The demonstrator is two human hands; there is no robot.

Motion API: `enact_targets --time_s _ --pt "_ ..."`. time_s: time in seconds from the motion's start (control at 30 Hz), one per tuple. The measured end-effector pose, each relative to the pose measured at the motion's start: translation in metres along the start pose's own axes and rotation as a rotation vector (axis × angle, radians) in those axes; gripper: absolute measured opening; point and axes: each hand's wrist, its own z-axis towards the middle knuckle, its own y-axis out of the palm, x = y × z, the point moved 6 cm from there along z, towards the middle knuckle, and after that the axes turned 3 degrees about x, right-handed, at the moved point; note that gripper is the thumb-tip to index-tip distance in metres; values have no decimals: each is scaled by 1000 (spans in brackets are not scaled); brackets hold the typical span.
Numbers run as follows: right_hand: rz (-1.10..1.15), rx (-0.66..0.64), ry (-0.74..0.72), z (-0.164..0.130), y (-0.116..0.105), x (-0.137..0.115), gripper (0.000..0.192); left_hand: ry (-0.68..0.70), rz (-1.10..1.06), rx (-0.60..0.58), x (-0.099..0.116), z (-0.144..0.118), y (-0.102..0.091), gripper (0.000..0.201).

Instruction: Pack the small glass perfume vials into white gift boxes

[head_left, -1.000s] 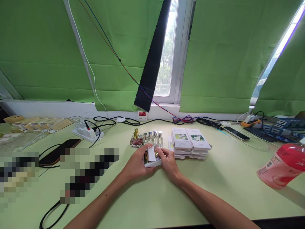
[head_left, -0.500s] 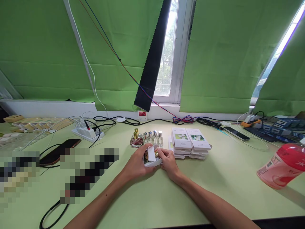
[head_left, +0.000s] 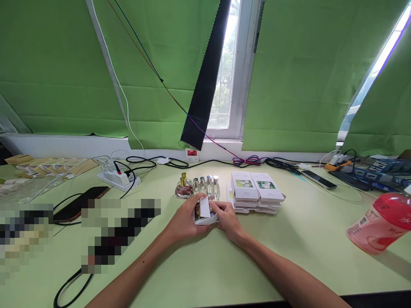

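I hold a small white box [head_left: 205,217] in both hands, near the middle of the frame, a bit below center. It sits low over the green table [head_left: 289,248]. My left hand [head_left: 184,222] grips the left side of the box, with my thumb on top. My right hand [head_left: 227,220] grips the right side, and its fingertips [head_left: 214,206] pinch at the top of the box. Both hands are closed on it.

The box is open at the top. A white flap [head_left: 204,205] stands up from it. Beside the flap I see something gold and dark inside, but it is too small to tell what it is. The long side of the box runs from left to right across the frame, from one hand to the other. Its open top faces up and a little away from me.

Just above my hands stands a row of little glass bottles [head_left: 206,185] with silver caps. At the left end of the row is a round bottle [head_left: 183,189] with a gold cap. To the right of the bottles lies a stack of flat white boxes [head_left: 255,191], close to my right hand. A red and pink bottle [head_left: 380,222] lies on its side at the right edge of the frame. A dark phone [head_left: 80,204] lies at the left.
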Motion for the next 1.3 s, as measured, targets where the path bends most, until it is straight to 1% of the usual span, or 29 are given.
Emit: enact_targets --time_s 0.17,0.33,0.57,0.83,0.93,1.07,1.3 --pt "13 -13 -33 1 2 -1 48 -5 -4 11 1 -1 0 63" --pt "24 -1 45 -2 2 3 44 -8 2 23 0 0 -1 65" --pt "74 25 92 -3 1 2 38 -7 -33 20 -2 0 0 65" --pt "87 23 109 -5 0 -5 36 -13 -35 14 1 0 0 64" --pt "93 10 119 -4 0 -4 35 -6 -34 27 4 -1 -1 64" --pt "100 2 137 -3 0 -1 34 5 -35 12 7 0 -1 60" --pt "96 3 137 -1 1 -1 34 0 -29 16 4 -1 -1 63"
